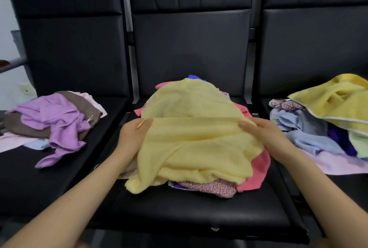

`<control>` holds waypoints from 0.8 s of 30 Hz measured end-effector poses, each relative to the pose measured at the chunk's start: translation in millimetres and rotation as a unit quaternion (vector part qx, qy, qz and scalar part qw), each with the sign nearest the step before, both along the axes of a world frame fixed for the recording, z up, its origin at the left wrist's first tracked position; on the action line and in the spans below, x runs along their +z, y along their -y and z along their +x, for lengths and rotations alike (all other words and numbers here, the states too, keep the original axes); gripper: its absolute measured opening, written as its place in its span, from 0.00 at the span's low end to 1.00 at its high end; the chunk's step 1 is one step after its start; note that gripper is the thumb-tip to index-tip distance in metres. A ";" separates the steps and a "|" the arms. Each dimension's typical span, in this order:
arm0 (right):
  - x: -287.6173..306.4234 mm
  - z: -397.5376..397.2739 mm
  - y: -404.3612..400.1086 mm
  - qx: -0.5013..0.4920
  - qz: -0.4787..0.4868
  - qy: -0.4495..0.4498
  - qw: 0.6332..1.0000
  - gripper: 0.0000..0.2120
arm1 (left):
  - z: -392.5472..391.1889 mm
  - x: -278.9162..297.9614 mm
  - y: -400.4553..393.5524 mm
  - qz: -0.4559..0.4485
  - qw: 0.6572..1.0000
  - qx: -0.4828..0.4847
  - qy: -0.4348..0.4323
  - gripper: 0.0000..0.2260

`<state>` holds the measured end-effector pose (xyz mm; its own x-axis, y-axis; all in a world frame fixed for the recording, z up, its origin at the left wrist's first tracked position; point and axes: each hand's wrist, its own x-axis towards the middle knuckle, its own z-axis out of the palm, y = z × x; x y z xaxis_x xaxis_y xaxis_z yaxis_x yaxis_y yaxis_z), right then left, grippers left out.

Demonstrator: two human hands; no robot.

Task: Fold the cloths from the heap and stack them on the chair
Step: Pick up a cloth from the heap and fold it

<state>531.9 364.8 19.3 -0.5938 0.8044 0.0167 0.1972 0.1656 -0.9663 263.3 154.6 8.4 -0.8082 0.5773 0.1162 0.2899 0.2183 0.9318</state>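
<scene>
A pale yellow towel (195, 128) lies spread over a mound of cloths on the middle black chair (199, 214), and serves here as the landmark. The left hand (132, 134) holds the towel's left edge at a fold line that runs across it; the thumb lies on top and the fingers (146, 123) curl under the cloth, gripping it. The right hand (266, 134) holds the towel's right edge at the same fold line, thumb on top, fingers tucked around the cloth. Both forearms reach in from the near corners of the view.

Under the towel, a coral pink cloth (256, 172) sticks out at its right and near side, and again at its far left corner. A red-and-white patterned cloth (211, 187) shows beneath the towel's near edge. A bit of blue cloth (192, 76) peeks out behind the towel's far edge.

Left of the towel, on the neighbouring seat, a rumpled lilac cloth (57, 120) lies on top of a brown cloth (83, 104) and pale pink pieces. Right of the towel, on the other neighbouring seat, sits a loose heap (310, 128) of cloths: a deeper yellow towel with white trim (338, 102) on top, with light blue, grey, purple, pale green and pink pieces beneath it.
</scene>
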 end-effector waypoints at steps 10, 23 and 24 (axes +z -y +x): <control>-28.7 -1.5 -26.0 -0.097 -0.008 -0.028 0.995 0.19 | 9.6 -1.8 -11.0 -0.002 0.992 0.000 0.126 0.08; -25.1 -1.3 -0.8 -0.069 0.329 0.132 0.932 0.16 | 40.7 13.7 16.5 0.020 0.997 0.038 0.060 0.17; -25.7 -0.6 2.2 -0.069 0.310 0.154 0.936 0.15 | 43.1 14.2 17.9 0.015 0.997 0.043 0.054 0.16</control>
<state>531.3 362.6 -6.4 -0.5378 0.7666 0.3508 0.5118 0.6275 -0.5867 306.4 136.7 22.6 -0.8630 0.5036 0.0416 0.1681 0.2086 0.9634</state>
